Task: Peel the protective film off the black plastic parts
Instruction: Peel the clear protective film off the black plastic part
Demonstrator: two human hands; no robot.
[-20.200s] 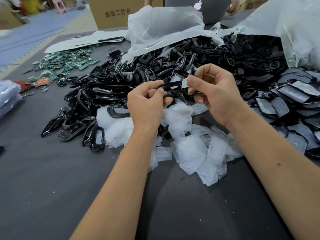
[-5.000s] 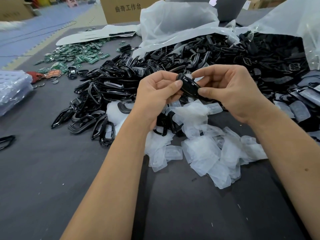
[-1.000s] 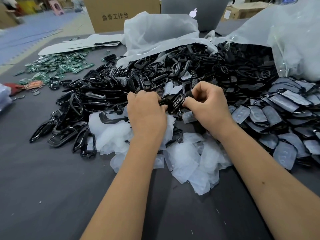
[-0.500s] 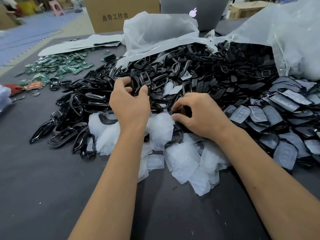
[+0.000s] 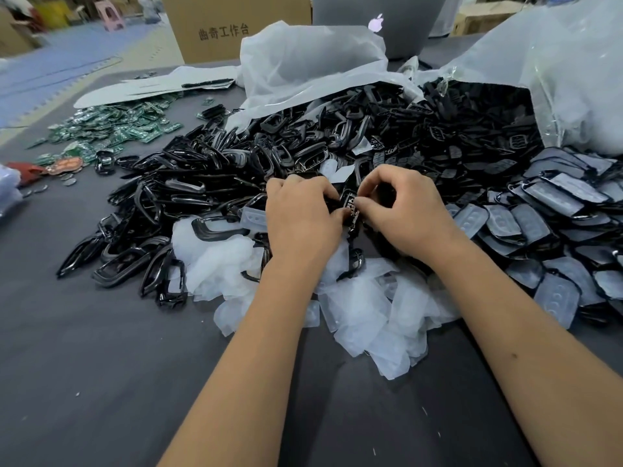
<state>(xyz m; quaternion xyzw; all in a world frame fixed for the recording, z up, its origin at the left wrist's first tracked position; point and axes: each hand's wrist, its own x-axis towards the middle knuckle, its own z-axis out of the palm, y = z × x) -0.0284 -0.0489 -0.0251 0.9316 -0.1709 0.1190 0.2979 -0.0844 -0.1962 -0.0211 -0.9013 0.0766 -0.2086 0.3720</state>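
One small black part (image 5: pixel 350 205) is between my two hands, held just above the near edge of the big heap of black plastic parts (image 5: pixel 303 153), and it shows pale markings on the face turned to me. I cannot tell if film is on it now, because my fingers cover most of it. Judging the progress: a good number of pieces look finished, since a loose pile of peeled film (image 5: pixel 364 311) lies on the grey table (image 5: pixel 101 382) just in front of my wrists, and bare glossy frames (image 5: pixel 135 261) are spread to the left of it. Much work is left, I think: on the right a whole group of film-covered parts (image 5: pixel 539 227) waits with the cloudy layer on top, and more black pieces pour out of the clear plastic bags (image 5: pixel 566 79) behind. My left hand (image 5: pixel 300 220) has its fingers curled tightly, and thumb and fingertips pinch the left side of the part. My right hand (image 5: pixel 404 210) is also curled narrow, the thumb and forefinger nipping the right edge, as if searching for a film corner. Farther out, green circuit boards (image 5: pixel 111 129) lie at the far left, and a cardboard box (image 5: pixel 232 25) and a laptop (image 5: pixel 381 21) stand behind the table.
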